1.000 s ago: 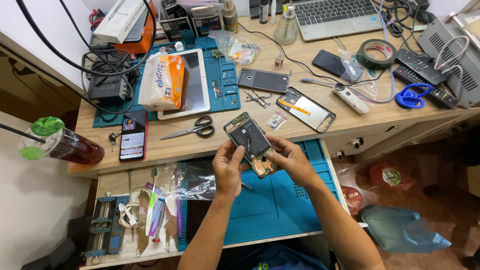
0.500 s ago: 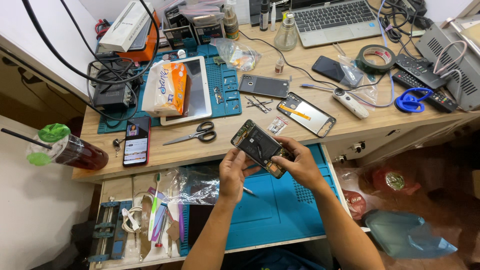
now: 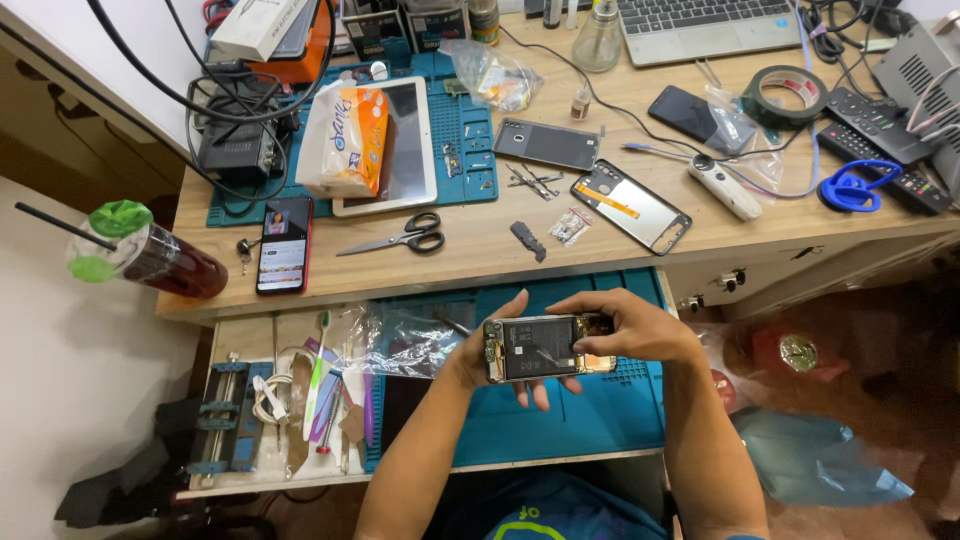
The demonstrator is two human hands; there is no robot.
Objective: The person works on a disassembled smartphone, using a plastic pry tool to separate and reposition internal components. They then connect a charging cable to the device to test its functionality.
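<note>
I hold an opened phone body [image 3: 535,348] with its circuit boards and dark battery showing, lying sideways above the blue mat [image 3: 560,420] in the pulled-out drawer. My left hand [image 3: 490,352] grips its left end, thumb up along the edge and fingers underneath. My right hand [image 3: 625,328] covers its right end from above. A separate phone screen frame [image 3: 631,206] and a grey back cover [image 3: 546,143] lie on the wooden desk beyond.
Scissors [image 3: 397,236], a red phone [image 3: 284,243], a tablet [image 3: 400,140] under an orange tissue pack [image 3: 347,138], tweezers, a tape roll [image 3: 790,93] and a laptop [image 3: 700,25] crowd the desk. A dark drink [image 3: 150,258] with a straw stands left. Tools and plastic bags fill the drawer's left side.
Both hands brought the opened phone down toward me, off the desk edge to over the drawer mat, and turned it from a slant to lying sideways.
</note>
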